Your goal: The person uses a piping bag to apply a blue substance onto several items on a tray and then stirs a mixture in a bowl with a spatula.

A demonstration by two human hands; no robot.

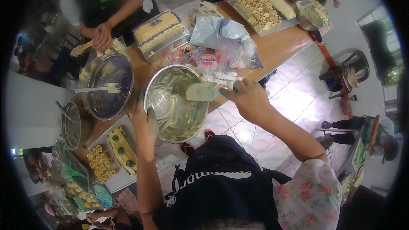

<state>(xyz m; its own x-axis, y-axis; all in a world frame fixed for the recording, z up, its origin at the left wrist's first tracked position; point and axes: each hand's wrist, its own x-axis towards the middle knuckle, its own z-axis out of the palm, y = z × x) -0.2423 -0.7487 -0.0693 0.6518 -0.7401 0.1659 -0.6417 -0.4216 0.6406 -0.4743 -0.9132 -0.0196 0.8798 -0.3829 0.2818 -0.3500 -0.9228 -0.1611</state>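
My left hand [144, 119] is closed on the left side of a large metal mixing bowl [181, 133], tilted toward me at the table's edge. Pale yellowish smears coat its inside. In my right hand [247, 100] is a rubber spatula [200, 92] with a wide, pale blade, held over the bowl's right side. My fingers grip its handle, and dark greenish stains mark them. Whether the blade touches the bowl wall, I cannot tell.
Left stands another metal bowl [110, 102] with a white spatula across it. Behind lie a rectangular decorated cake [157, 32] and plastic bags [226, 34]. A tray of pastries [122, 149] sits front left, cut cake squares [257, 12] far right. Other people's hands [102, 37] are across the table.
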